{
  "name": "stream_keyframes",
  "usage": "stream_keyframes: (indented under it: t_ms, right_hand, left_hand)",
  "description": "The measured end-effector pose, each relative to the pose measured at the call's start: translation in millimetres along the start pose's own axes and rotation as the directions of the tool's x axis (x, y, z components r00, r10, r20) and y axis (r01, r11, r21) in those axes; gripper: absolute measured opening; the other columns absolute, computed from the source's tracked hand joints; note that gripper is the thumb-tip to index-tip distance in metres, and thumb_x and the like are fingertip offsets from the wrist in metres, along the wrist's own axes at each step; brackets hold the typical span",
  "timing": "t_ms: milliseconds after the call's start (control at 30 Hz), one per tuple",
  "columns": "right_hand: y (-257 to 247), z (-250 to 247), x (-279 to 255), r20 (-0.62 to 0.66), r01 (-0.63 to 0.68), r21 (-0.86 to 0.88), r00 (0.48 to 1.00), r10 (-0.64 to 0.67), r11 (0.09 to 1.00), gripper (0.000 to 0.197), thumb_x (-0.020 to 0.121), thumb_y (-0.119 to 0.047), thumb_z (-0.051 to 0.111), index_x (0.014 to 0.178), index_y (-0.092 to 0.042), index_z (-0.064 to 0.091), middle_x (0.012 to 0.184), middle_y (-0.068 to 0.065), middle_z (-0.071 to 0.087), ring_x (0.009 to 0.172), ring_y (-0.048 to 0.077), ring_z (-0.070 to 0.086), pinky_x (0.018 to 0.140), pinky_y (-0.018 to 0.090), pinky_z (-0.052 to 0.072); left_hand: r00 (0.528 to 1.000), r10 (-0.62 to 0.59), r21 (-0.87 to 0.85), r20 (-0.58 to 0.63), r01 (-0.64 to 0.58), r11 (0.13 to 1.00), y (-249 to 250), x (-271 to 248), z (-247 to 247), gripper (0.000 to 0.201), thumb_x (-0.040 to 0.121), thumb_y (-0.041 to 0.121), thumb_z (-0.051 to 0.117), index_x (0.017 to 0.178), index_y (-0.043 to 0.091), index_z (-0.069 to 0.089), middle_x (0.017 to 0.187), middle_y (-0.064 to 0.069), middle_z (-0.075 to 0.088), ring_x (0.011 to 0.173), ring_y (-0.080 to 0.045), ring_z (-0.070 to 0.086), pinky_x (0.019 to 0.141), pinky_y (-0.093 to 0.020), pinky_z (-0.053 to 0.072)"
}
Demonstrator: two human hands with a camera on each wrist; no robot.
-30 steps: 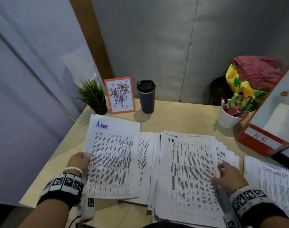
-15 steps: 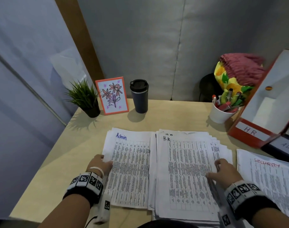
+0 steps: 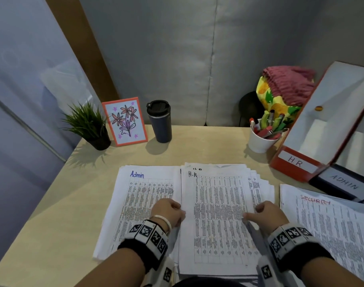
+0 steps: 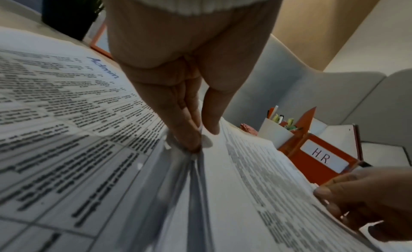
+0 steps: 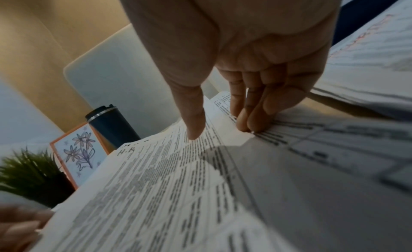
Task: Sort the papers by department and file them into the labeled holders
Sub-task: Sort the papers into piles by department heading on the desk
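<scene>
The H.R stack lies in the middle of the desk, its sheets fanned at the right. My left hand pinches its left edge, thumb on the top page and fingers down the side. At the stack's right edge my right hand holds on, thumb on top, fingers at the fanned sheets. The Admin pile lies to the left, the Security pile to the right. A red H.R holder and a dark ADMIN holder stand at the back right.
Along the back edge stand a potted plant, a framed flower card and a dark travel mug. A white cup of pens sits beside the H.R holder. Bare desk lies left of the Admin pile.
My left hand let go of the Admin sheet, now flat on the Admin pile, and moved right to the H.R stack's left edge. My right hand stayed at the right edge.
</scene>
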State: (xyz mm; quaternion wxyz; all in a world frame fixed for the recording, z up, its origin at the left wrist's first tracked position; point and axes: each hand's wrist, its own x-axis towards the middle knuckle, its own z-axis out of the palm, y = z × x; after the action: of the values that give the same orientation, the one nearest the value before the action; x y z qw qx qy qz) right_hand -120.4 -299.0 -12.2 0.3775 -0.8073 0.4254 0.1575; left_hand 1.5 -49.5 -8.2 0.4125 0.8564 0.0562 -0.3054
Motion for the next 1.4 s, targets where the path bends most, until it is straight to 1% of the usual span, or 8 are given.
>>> stream_keyframes:
  t_ms: [333, 533, 700, 867, 1067, 1233, 1333, 1400]
  right_hand:
    - [12, 4, 2, 0.003, 0.087, 0.174, 0.996, -0.089, 0.981, 0.043, 0.079, -0.016, 0.073, 0.057, -0.013, 0.036, 0.056, -0.001, 0.034, 0.052, 0.014, 0.035, 0.051, 0.026, 0.027]
    - [26, -10, 8, -0.067, 0.128, 0.165, 0.991, -0.118, 0.978, 0.034, 0.088, -0.013, 0.060, 0.059, -0.009, 0.043, 0.057, 0.004, 0.042, 0.057, 0.019, 0.044, 0.056, 0.027, 0.032]
    - [47, -40, 6, -0.195, 0.062, 0.354, 0.981, 0.008, 0.933, 0.014, 0.091, -0.015, 0.057, 0.081, -0.007, 0.063, 0.079, 0.011, 0.065, 0.074, 0.025, 0.058, 0.074, 0.035, 0.047]
    - [70, -59, 6, -0.243, 0.003, 0.371, 0.965, 0.094, 0.929, 0.012, 0.095, -0.013, 0.051, 0.093, -0.003, 0.058, 0.091, 0.012, 0.057, 0.085, 0.024, 0.051, 0.082, 0.033, 0.038]
    - [69, -48, 8, -0.209, -0.006, 0.341, 0.975, 0.082, 0.940, 0.018, 0.094, -0.017, 0.052, 0.085, -0.004, 0.061, 0.091, 0.014, 0.063, 0.082, 0.027, 0.057, 0.080, 0.035, 0.044]
    - [43, -27, 7, -0.084, 0.043, 0.449, 0.996, -0.006, 0.892, 0.014, 0.091, -0.009, 0.055, 0.082, -0.011, 0.066, 0.090, 0.011, 0.070, 0.087, 0.029, 0.065, 0.088, 0.045, 0.051]
    - [26, -17, 1, -0.037, 0.084, 0.432, 0.996, -0.076, 0.898, 0.022, 0.092, -0.005, 0.050, 0.079, -0.015, 0.064, 0.085, 0.008, 0.068, 0.079, 0.023, 0.064, 0.071, 0.032, 0.051]
    - [18, -11, 1, 0.010, 0.089, 0.418, 0.995, -0.103, 0.904, 0.020, 0.091, -0.004, 0.049, 0.084, -0.015, 0.065, 0.088, 0.006, 0.069, 0.080, 0.022, 0.064, 0.071, 0.033, 0.052]
  left_hand:
    - [0.997, -0.017, 0.061, -0.070, 0.021, 0.998, -4, 7, 13, 0.031, 0.073, 0.039, 0.074, 0.087, 0.013, 0.065, 0.076, 0.001, 0.066, 0.075, -0.019, 0.064, 0.079, -0.031, 0.055]
    - [0.991, -0.073, 0.140, -0.111, 0.088, 0.986, -4, 6, 16, 0.061, 0.072, 0.035, 0.077, 0.123, 0.008, 0.056, 0.121, -0.004, 0.059, 0.113, -0.022, 0.055, 0.096, -0.029, 0.042]
    - [0.988, -0.093, 0.083, -0.122, 0.104, 0.991, -6, 6, 11, 0.061, 0.065, 0.032, 0.083, 0.116, 0.008, 0.060, 0.110, -0.004, 0.063, 0.101, -0.023, 0.060, 0.095, -0.036, 0.050]
    - [0.983, -0.078, 0.064, -0.169, 0.090, 0.994, -9, 5, 6, 0.056, 0.067, 0.031, 0.081, 0.114, 0.010, 0.059, 0.111, -0.007, 0.062, 0.098, -0.024, 0.059, 0.092, -0.039, 0.051]
    - [0.977, 0.016, 0.045, -0.215, -0.007, 0.999, -8, 3, 5, 0.022, 0.076, 0.035, 0.073, 0.078, 0.019, 0.058, 0.086, -0.002, 0.066, 0.078, -0.020, 0.061, 0.080, -0.034, 0.054]
    - [0.975, 0.128, 0.154, -0.180, -0.101, 0.983, -8, -2, 7, 0.029, 0.086, 0.029, 0.064, 0.061, 0.015, 0.057, 0.059, 0.000, 0.055, 0.057, -0.016, 0.049, 0.064, -0.025, 0.044]
    - [0.968, 0.149, 0.106, -0.201, -0.129, 0.986, -6, -4, 7, 0.007, 0.082, 0.024, 0.068, 0.089, 0.023, 0.067, 0.076, -0.001, 0.066, 0.072, -0.017, 0.058, 0.073, -0.025, 0.048]
    - [0.965, 0.159, 0.069, -0.210, -0.147, 0.987, -6, -5, 7, 0.021, 0.082, 0.021, 0.068, 0.103, 0.020, 0.063, 0.081, -0.002, 0.066, 0.067, -0.013, 0.058, 0.061, -0.020, 0.046]
